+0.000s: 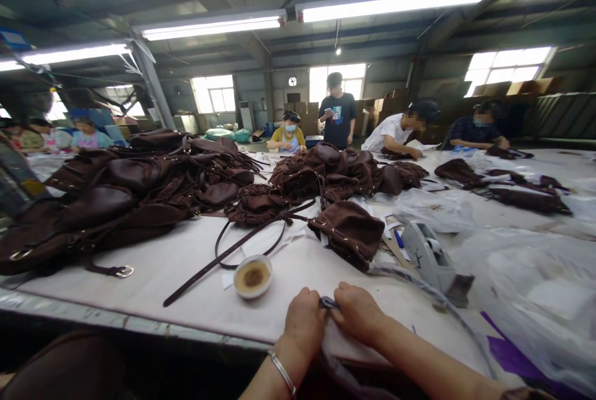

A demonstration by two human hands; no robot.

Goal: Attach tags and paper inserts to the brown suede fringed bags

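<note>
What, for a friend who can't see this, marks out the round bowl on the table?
On the pale table, find the left hand near the front edge. Beyond it, to the left, sits a round bowl beside a brown strap. Its white rim and tan contents with a dark middle set it apart from the brown bags.

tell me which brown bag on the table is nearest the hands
The brown bag just left of the grey tape dispenser; the others lie farther back or aside.

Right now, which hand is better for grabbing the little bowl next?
Probably the left hand: it's nearer the bowl, with the right hand farther away. Both are gripping the grey strip, though.
</note>
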